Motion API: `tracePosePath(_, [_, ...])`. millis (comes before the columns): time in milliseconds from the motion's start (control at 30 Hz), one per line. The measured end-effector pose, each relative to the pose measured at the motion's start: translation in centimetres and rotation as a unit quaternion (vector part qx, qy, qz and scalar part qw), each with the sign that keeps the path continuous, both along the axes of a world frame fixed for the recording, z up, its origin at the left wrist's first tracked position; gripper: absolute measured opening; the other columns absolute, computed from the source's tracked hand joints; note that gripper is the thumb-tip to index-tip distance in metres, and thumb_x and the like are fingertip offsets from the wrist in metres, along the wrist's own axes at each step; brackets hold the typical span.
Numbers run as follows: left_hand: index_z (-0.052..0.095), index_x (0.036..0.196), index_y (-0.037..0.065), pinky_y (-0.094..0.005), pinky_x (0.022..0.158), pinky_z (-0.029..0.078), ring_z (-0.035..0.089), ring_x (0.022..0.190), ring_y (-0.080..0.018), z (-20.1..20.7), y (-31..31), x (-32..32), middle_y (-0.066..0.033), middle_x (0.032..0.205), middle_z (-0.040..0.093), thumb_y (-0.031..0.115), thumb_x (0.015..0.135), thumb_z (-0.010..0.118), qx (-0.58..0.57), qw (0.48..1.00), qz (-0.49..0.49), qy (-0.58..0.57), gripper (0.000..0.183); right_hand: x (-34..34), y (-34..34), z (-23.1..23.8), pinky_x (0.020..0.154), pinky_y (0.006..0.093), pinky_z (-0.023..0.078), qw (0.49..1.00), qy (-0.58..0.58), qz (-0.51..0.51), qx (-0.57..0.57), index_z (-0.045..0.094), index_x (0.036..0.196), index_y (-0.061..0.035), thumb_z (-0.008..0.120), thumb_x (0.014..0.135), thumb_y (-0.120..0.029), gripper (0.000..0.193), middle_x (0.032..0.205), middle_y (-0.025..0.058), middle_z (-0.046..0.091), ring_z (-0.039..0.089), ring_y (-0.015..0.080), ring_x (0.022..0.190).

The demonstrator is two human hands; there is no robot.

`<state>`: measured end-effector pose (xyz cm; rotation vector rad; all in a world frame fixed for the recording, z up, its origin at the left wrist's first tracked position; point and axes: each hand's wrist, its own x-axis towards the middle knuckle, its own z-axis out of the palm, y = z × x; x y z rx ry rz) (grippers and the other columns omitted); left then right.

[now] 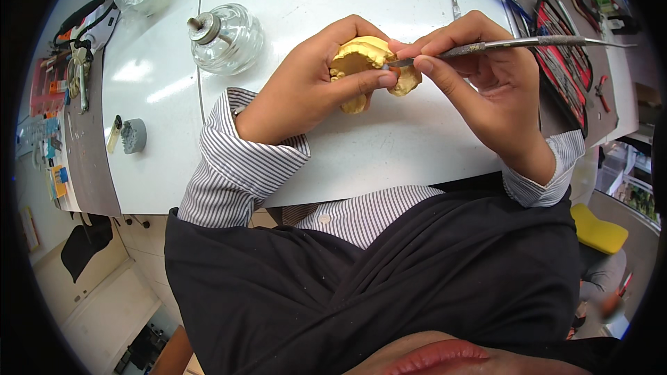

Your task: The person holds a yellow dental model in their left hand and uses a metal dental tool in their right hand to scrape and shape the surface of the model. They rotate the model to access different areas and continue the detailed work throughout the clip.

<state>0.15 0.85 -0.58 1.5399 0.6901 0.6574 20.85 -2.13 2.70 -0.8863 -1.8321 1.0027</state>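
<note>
Far left, a grey cup-shaped block (134, 136) is sitting on the white table (153, 184). Farther up and to its right, a round glass bottle with a metal neck (233, 43) is standing upright, well apart from both hands.

Next, left hand (300, 83): its fingers are closing narrowly around the yellow tooth model (368, 46), thumb lying across the near side, index finger bending over the far side. The model is up in the hands, in front of the chest, not resting flat on the table as far as I can tell. Its curved outer wall is facing away from the body; its ends are pointing roughly back toward the person, partly covered by the thumb.

Key relation: the model is lying directly left of the right fingers, almost touching them. Left hand is the nearer one, actually gripping it. Right hand (497, 87) is pinching a thin metal tool (517, 44) between thumb and fingers, pen-style. Tool's long axis is running left-right, working end pointing left into the model just beyond the left thumb tip; can't tell whether it's touching, fingers are crowding it. Its other end is sticking out far right.

Beyond, a slim knife (454, 0) is lying on the table; farther right, a red-and-black tool case (564, 62) is lying open.
</note>
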Motion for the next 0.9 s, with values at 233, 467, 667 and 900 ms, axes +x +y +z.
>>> tracePosePath(233, [0.049,0.109,0.005,-0.0208,0.06,0.047,0.057,0.068,-0.0081,-0.1,0.0,0.0,-0.0032,0.083,0.058,0.014,0.088,0.06,0.002,1.0,0.003,-0.007,0.026,0.0,0.1,-0.4,0.081,0.0288,0.055,1.0,0.028,0.007,0.001,0.053,0.095,0.0048,0.057,0.085,0.004,0.01,0.093,0.0167,0.063,0.064,0.0225,0.094])
tracePosePath(467, [0.048,0.112,0.006,-0.0206,0.061,0.048,0.058,0.068,-0.008,-0.1,-0.1,0.1,-0.0044,0.083,0.059,0.02,0.086,0.063,0.01,0.999,0.036,0.006,0.033,0.2,0.4,-0.6,0.082,0.0302,0.055,0.999,0.023,-0.005,0.029,0.052,0.097,0.0041,0.056,0.086,0.004,0.011,0.094,0.0171,0.063,0.065,0.023,0.093])
tracePosePath(667, [0.048,0.116,0.006,-0.0202,0.062,0.049,0.059,0.067,-0.0076,0.4,0.0,0.0,-0.0043,0.082,0.06,0.027,0.086,0.064,-0.028,0.999,0.041,-0.006,0.04,1.0,1.3,-0.8,0.08,0.0316,0.055,0.994,0.075,-0.081,0.005,0.05,0.098,0.0012,0.052,0.091,-0.007,0.011,0.096,0.017,0.062,0.064,0.0204,0.089])
tracePosePath(900, [0.048,0.117,0.006,-0.0201,0.062,0.049,0.059,0.069,-0.008,0.1,0.0,0.0,-0.0035,0.082,0.059,0.029,0.088,0.062,-0.02,0.999,0.035,-0.013,0.039,1.1,1.6,-1.3,0.081,0.0298,0.053,0.994,0.091,-0.047,-0.025,0.049,0.1,-0.0008,0.053,0.091,-0.005,0.011,0.102,0.0177,0.06,0.064,0.02,0.09])
